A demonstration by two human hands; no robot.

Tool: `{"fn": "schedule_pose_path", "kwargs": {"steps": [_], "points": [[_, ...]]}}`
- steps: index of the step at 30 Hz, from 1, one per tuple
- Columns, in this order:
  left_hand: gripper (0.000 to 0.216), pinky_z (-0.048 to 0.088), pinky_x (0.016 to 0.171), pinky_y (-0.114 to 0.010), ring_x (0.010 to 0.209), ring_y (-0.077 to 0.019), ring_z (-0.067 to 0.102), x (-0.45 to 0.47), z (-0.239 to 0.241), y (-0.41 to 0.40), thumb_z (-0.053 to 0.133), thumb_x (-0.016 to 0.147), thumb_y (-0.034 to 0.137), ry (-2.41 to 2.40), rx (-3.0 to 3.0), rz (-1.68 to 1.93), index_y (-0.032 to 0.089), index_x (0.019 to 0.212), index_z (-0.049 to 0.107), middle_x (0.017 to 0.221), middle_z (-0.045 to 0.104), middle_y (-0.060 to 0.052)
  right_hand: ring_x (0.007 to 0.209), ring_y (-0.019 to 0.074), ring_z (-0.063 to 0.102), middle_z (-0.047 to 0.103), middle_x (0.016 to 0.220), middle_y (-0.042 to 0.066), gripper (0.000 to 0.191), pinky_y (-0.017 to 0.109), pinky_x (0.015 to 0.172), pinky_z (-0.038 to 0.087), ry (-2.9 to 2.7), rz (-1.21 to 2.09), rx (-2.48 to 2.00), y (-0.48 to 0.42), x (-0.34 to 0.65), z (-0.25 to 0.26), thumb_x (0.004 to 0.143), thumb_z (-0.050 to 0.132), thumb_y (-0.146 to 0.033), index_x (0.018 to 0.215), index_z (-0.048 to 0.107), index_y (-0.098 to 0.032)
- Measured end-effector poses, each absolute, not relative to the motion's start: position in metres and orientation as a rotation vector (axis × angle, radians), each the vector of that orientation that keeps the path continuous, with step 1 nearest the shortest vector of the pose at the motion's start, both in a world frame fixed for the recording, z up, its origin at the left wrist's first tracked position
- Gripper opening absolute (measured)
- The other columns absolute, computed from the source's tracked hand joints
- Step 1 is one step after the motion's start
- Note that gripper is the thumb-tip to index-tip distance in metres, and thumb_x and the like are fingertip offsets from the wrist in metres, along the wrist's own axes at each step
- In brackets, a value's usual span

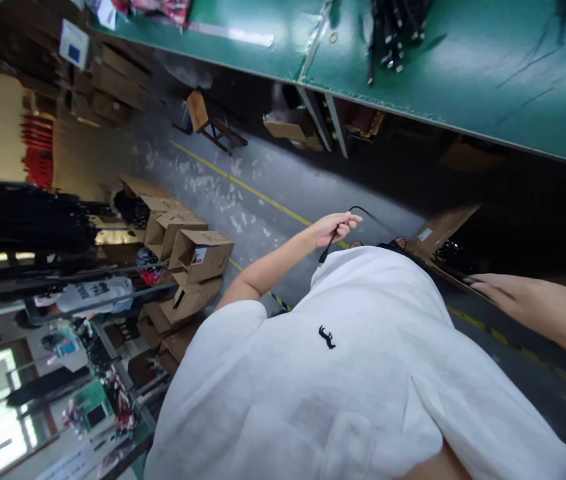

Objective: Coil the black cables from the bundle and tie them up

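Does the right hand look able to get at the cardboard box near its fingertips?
Probably yes. The right hand appears close to the cardboard box, and nothing visible blocks the way; the left hand, holding a black cable, is off to the side. Blur hides what the right hand touches.

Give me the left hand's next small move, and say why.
I'd probably ease the left hand forward a little, away from the white shirt, with the black cable gripped. Its plug end hangs below the hand, right beside the cloth in this view, and might catch there.
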State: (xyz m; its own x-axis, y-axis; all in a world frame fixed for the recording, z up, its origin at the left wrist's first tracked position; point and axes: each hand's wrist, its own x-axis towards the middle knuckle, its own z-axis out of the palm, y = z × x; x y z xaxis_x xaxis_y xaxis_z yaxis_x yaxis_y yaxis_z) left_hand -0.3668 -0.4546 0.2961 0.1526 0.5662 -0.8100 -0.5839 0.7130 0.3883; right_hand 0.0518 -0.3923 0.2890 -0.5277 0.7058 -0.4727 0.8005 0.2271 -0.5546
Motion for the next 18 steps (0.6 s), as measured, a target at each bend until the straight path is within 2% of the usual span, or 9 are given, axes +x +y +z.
{"fn": "schedule_pose_path", "kwargs": {"steps": [2, 3, 5, 7, 9, 11, 14, 18], "points": [[0.023, 0.052, 0.069, -0.018, 0.07, -0.0064, 0.062, -0.344, 0.296, -0.452, 0.047, 0.1, 0.021, 1.09, 0.146, 0.786, 0.009, 0.106, 0.066, 0.088, 0.068, -0.008, 0.087, 0.0278, 0.071, 0.076, 0.097, -0.002, 0.024, 0.043, 0.076, 0.056, 2.467, -1.51, 1.065, -0.399, -0.006, 0.327, 0.077, 0.057, -0.059, 0.089, 0.074, -0.047], [0.022, 0.054, 0.081, -0.023, 0.083, -0.01, 0.067, -0.334, 0.3, -0.449, 0.052, 0.099, 0.022, 1.027, 0.236, 0.775, 0.011, 0.11, 0.067, 0.099, 0.071, -0.01, 0.087, 0.0253, 0.072, 0.076, 0.096, -0.002, 0.026, 0.04, 0.077, 0.056, 2.54, -1.603, 1.008, -0.395, -0.031, 0.343, 0.082, 0.055, -0.056, 0.092, 0.075, -0.043], [0.024, 0.051, 0.094, -0.029, 0.1, -0.0151, 0.068, -0.319, 0.312, -0.44, 0.06, 0.095, 0.025, 0.885, 0.394, 0.715, 0.013, 0.114, 0.068, 0.11, 0.071, -0.011, 0.086, 0.0219, 0.071, 0.076, 0.093, 0.001, 0.031, 0.034, 0.078, 0.053, 2.724, -1.584, 1.262, -0.377, -0.066, 0.363, 0.088, 0.052, -0.049, 0.091, 0.077, -0.031], [0.028, 0.05, 0.095, -0.029, 0.097, -0.0152, 0.068, -0.311, 0.328, -0.433, 0.066, 0.092, 0.027, 0.783, 0.514, 0.648, 0.012, 0.115, 0.069, 0.099, 0.072, -0.009, 0.081, 0.0184, 0.068, 0.075, 0.089, 0.003, 0.033, 0.03, 0.074, 0.048, 2.792, -1.49, 1.59, -0.354, -0.081, 0.37, 0.091, 0.052, -0.044, 0.088, 0.077, -0.023], [0.032, 0.053, 0.087, -0.028, 0.08, -0.0117, 0.065, -0.31, 0.343, -0.43, 0.067, 0.091, 0.031, 0.723, 0.548, 0.619, 0.011, 0.116, 0.069, 0.079, 0.067, -0.004, 0.075, 0.0147, 0.064, 0.074, 0.084, 0.004, 0.034, 0.026, 0.068, 0.043, 2.779, -1.45, 1.753, -0.337, -0.083, 0.367, 0.091, 0.053, -0.042, 0.087, 0.077, -0.019], [0.033, 0.052, 0.066, -0.021, 0.058, -0.0065, 0.054, -0.314, 0.352, -0.431, 0.066, 0.091, 0.034, 0.692, 0.481, 0.609, 0.01, 0.114, 0.07, 0.065, 0.054, 0.002, 0.074, 0.0131, 0.062, 0.074, 0.083, 0.003, 0.033, 0.025, 0.068, 0.041, 2.753, -1.46, 1.775, -0.328, -0.077, 0.359, 0.09, 0.054, -0.04, 0.087, 0.077, -0.017], [0.027, 0.031, 0.037, -0.011, 0.041, -0.0019, 0.033, -0.326, 0.358, -0.435, 0.057, 0.096, 0.029, 0.715, 0.292, 0.628, 0.008, 0.105, 0.071, 0.06, 0.041, 0.005, 0.077, 0.0139, 0.062, 0.074, 0.084, 0.004, 0.031, 0.026, 0.072, 0.041, 2.672, -1.449, 1.859, -0.322, -0.064, 0.343, 0.088, 0.055, -0.039, 0.086, 0.077, -0.017], [0.04, 0.014, 0.028, -0.008, 0.034, -0.0011, 0.021, -0.342, 0.361, -0.443, 0.035, 0.103, 0.024, 0.838, 0.004, 0.74, 0.008, 0.091, 0.069, 0.054, 0.031, 0.007, 0.079, 0.0152, 0.061, 0.073, 0.089, 0.005, 0.033, 0.027, 0.075, 0.041, 2.477, -1.563, 1.88, -0.316, -0.043, 0.32, 0.086, 0.054, -0.041, 0.09, 0.077, -0.018]]}}
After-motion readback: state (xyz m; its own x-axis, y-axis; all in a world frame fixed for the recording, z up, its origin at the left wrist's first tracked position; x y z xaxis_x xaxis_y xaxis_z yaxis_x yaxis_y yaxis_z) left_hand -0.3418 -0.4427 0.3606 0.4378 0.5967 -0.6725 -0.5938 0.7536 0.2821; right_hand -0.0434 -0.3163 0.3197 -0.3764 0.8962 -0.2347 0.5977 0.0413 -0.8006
